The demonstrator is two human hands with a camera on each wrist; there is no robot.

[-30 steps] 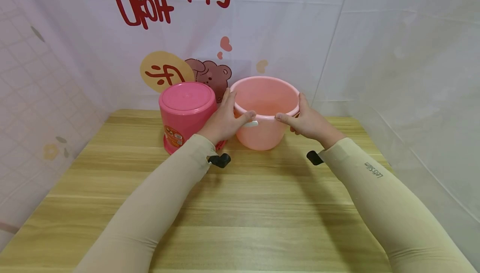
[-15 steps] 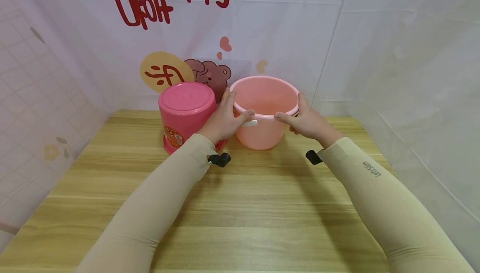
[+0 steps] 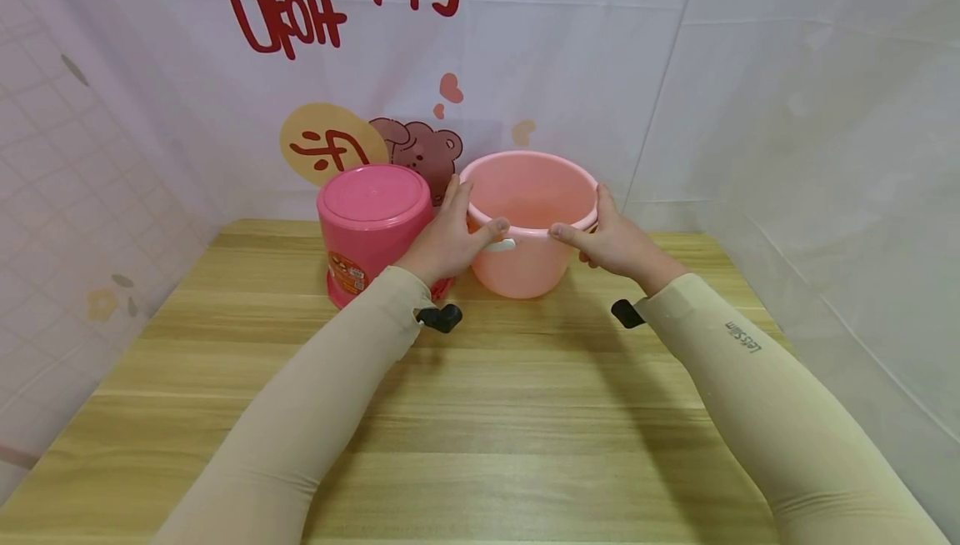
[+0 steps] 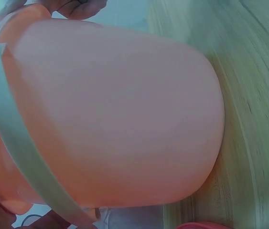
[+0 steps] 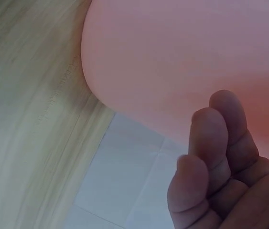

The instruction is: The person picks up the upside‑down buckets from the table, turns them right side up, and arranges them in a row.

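Observation:
A light pink bucket [image 3: 523,268] stands upright at the back of the table, its mouth facing up. My left hand [image 3: 448,238] grips its rim on the left, thumb over the front edge. On the opposite side, my right hand [image 3: 621,243] holds the rim the same way. A pale handle [image 4: 22,138] curves across the bucket's side in the left wrist view. Several curled fingers [image 5: 209,138] of the right hand lie beside the bucket wall in the right wrist view. Just left of my left hand is a darker pink bucket [image 3: 373,193], turned upside down.
The wooden table [image 3: 480,412] stretches toward me from both buckets. Behind them hangs a white cloth [image 3: 570,53] printed with red characters and a bear. A paler cloth [image 3: 840,153] borders the right side. An orange label [image 3: 347,273] marks the darker bucket.

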